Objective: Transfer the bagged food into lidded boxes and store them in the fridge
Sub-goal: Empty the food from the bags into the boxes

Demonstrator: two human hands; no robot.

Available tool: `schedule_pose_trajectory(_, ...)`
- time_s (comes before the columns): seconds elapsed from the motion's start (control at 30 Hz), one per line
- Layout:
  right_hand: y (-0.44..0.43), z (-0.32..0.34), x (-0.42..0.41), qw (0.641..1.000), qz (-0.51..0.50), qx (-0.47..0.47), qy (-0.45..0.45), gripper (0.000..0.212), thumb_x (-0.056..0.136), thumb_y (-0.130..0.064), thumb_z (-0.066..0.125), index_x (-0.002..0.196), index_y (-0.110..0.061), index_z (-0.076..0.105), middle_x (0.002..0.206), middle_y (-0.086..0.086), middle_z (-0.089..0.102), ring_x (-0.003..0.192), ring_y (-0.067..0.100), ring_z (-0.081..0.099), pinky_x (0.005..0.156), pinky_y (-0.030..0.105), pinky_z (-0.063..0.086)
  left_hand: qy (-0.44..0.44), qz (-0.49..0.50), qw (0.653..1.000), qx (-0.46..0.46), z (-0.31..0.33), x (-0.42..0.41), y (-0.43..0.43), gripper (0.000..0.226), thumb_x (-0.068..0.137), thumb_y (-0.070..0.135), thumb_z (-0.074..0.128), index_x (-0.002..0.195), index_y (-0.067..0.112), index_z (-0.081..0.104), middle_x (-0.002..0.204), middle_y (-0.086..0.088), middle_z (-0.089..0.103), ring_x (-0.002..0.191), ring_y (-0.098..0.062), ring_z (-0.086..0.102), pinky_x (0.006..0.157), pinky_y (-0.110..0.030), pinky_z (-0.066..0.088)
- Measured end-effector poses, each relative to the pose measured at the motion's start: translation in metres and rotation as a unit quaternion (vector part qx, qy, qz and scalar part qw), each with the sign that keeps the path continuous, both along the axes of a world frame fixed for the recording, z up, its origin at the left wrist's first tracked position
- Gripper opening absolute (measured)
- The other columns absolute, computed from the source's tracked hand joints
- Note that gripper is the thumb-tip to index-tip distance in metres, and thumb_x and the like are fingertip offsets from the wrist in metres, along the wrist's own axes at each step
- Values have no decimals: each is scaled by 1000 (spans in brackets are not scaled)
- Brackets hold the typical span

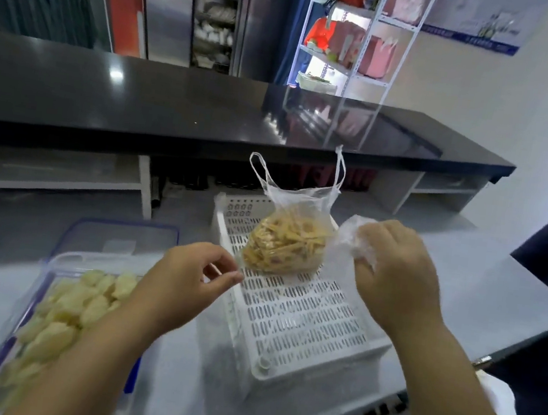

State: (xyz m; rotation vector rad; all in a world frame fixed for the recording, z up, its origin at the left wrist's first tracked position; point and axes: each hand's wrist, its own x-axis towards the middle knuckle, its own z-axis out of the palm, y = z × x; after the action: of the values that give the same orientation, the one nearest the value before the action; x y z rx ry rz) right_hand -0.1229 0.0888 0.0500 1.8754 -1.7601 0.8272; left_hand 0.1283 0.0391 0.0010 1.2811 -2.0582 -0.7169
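On the grey bench (pixel 462 289), two bare hands work beside a white slotted crate (pixel 303 321).
A clear bag of yellow food strips (pixel 285 243) sits upright at the crate's far end, handles raised. Right hand (pixel 399 274) is clenched, its grip closed around a crumpled empty plastic bag (pixel 354 234) just right of the filled bag. Left hand (pixel 184 279) hovers near the filled bag's lower left corner, grip partly spread, holding nothing. At left, an open clear box (pixel 51 266) contains pale food pieces (pixel 73 313); a blue-rimmed lid (pixel 120 236) lies behind it.
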Motion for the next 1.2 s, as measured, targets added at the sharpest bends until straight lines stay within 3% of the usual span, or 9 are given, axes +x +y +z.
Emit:
schedule_pose_trajectory(0.1,-16,-18,2,981,38,189,6,36,77,-5,53,110,-10,63,110,11,61,98,33,55,75,43,53,-18,5,1000,17,-8,-12,-2,6,83,37,67,83,31,68,79,17,64,75,2,60,69,-22,52)
schedule_pose_trajectory(0.17,-20,-27,5,907,49,418,-28,54,87,-19,55,140,-22,41,141,1,45,127,23,42,100,38,43,-29,16,999,27,-13,-15,-4,8,83,37,67,82,30,68,80,15,65,73,0,60,69,-22,51)
schedule_pose_trajectory(0.27,-26,-37,9,818,74,567,-58,75,87,-35,63,149,-30,21,152,-7,33,132,15,41,103,32,39,-48,44,997,36,-21,-14,-6,8,82,39,67,80,30,67,80,15,64,74,-1,60,70,-24,50)
schedule_pose_trajectory(0.43,-39,-29,8,837,127,526,-82,59,90,-44,58,143,-35,36,147,-13,41,127,10,47,100,30,41,-62,88,992,59,-25,-13,-4,8,83,38,66,79,31,65,83,15,63,75,0,59,74,-25,50)
schedule_pose_trajectory(0.63,-59,6,-15,899,115,406,-119,37,88,-43,60,124,-37,55,112,-18,59,82,0,53,71,22,44,-60,109,991,53,-16,-25,-14,10,83,38,67,77,30,65,80,16,64,74,0,60,71,-24,50)
schedule_pose_trajectory(0.8,-99,-7,-50,926,25,334,-175,39,85,-49,61,117,-27,56,108,-11,63,97,12,59,80,32,49,-28,109,992,49,-6,-52,-45,13,81,41,68,89,32,62,89,13,63,77,0,60,67,-16,46)
schedule_pose_trajectory(0.97,-132,-30,-64,876,61,406,-251,68,80,-50,68,135,-21,42,135,-4,50,116,16,51,82,26,38,-20,122,985,121,0,-85,-81,74,73,54,70,136,28,42,124,9,51,101,-10,57,84,-26,48)
schedule_pose_trajectory(1.13,-153,-42,-64,874,81,387,-282,22,81,-36,72,96,-24,61,105,-7,63,93,11,57,64,19,40,-15,116,989,94,7,-109,-95,6,88,36,62,92,32,63,89,18,62,81,-7,60,79,-34,53)
schedule_pose_trajectory(1.2,-157,-43,-64,881,91,363,-290,12,83,-29,72,82,-25,61,91,-11,63,84,9,56,58,14,37,16,134,988,78,10,-113,-99,16,91,28,58,77,34,62,77,12,65,73,-9,61,75,-36,53)
